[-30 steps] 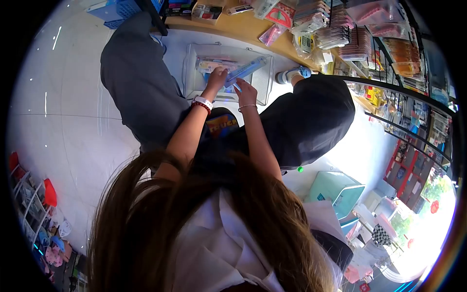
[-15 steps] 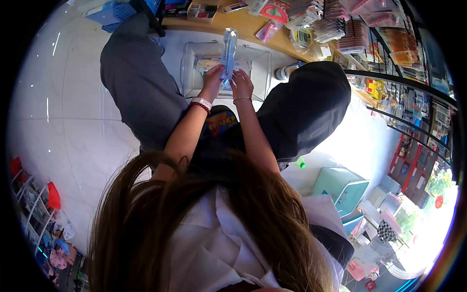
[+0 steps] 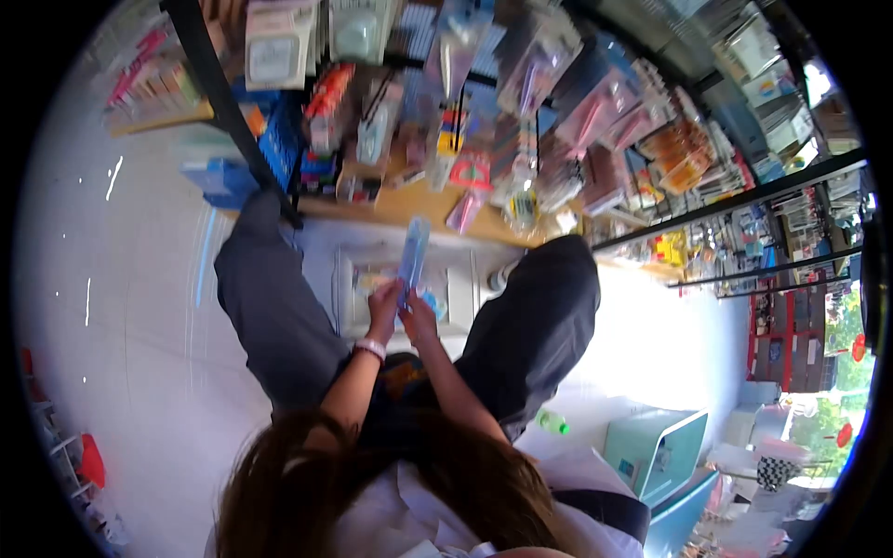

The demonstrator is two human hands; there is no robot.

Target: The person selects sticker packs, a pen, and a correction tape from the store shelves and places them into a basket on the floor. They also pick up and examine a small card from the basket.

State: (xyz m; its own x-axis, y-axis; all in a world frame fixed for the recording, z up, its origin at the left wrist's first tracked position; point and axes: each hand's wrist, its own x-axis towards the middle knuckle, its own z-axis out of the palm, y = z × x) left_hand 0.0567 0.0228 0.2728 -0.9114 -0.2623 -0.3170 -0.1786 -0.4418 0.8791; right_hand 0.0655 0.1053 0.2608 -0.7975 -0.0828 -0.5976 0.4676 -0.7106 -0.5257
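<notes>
A long, narrow clear plastic package [image 3: 415, 247] with something light blue inside stands tilted up between my knees. My left hand [image 3: 382, 311] is closed round its lower part. Close beside it, my right hand [image 3: 419, 321] has its fingers bent against the package's bottom end. Below both hands is a translucent plastic bin [image 3: 344, 296] on the floor, with colourful flat packets [image 3: 374, 279] lying in it. What exactly the package contains is too blurred to make out.
A wooden shelf [image 3: 372, 212] runs just beyond the bin, with hanging packaged goods [image 3: 605, 112] above it. A black metal post [image 3: 223, 93] rises at the left. A green-capped bottle [image 3: 553, 422] and a mint-green box [image 3: 656, 456] are on the right.
My view has tipped upward, showing more of the shelves, and the scene sits lower in it. Both hands remain on the package, which now leans slightly to the right.
</notes>
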